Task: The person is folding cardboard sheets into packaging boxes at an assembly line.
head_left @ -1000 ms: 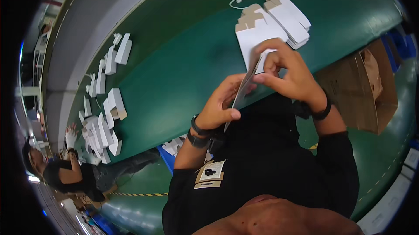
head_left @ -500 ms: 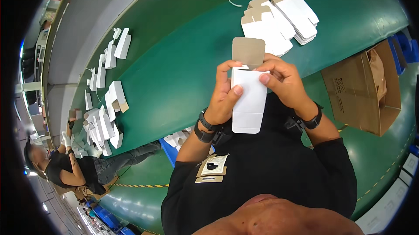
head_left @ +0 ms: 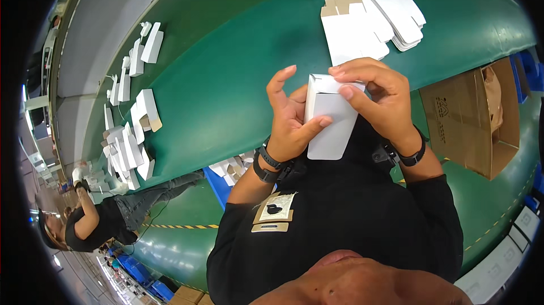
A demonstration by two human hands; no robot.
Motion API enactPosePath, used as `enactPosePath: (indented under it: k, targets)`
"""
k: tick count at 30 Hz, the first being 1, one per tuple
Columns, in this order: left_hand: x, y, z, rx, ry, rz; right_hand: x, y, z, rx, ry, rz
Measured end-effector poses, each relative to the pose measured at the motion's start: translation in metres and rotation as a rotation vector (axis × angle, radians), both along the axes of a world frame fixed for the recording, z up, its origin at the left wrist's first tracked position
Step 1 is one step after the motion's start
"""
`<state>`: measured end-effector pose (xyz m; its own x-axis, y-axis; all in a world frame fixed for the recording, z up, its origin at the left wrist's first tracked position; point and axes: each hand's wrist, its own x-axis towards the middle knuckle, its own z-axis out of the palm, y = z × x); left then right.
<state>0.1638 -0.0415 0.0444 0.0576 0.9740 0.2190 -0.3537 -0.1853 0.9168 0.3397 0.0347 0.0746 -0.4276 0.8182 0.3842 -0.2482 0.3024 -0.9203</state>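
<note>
Both hands were raised together: the left hand (head_left: 289, 121) cupped with fingers spread, the right hand (head_left: 377, 98) curled, fingertips pressing downward.

The person wears a black short-sleeved shirt with a small tan badge on the chest. Just below the left hand (head_left: 289, 126) sits a dark wristband beside a black watch; a black band circles the wrist below the right hand (head_left: 377, 98).

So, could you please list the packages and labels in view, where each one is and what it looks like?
White carton: tall, rectangular, held between left hand and right hand.
Flat cartons: white with brown flaps, stacked on the green table.
Cardboard box: brown, open, at right.
Badge: pale rectangle on black shirt.
</note>
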Motion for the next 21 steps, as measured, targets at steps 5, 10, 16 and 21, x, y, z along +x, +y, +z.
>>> enactPosePath:
  k: [5, 10, 16, 21]
  targets:
    - [0.003, -0.001, 0.0, 0.01, 0.031, -0.001, 0.006, 0.005, 0.006, -0.134, 0.034, 0.07]
    - [-0.001, -0.013, 0.003, 0.006, -0.024, 0.0, 0.002, -0.002, 0.01, -0.233, -0.083, 0.102]
    - [-0.009, -0.039, 0.012, 0.017, 0.026, -0.001, 0.005, -0.029, 0.016, -0.162, -0.162, 0.13]
    - [-0.014, -0.045, 0.009, -0.062, -0.028, -0.085, 0.009, -0.05, 0.005, -0.199, -0.149, 0.178]
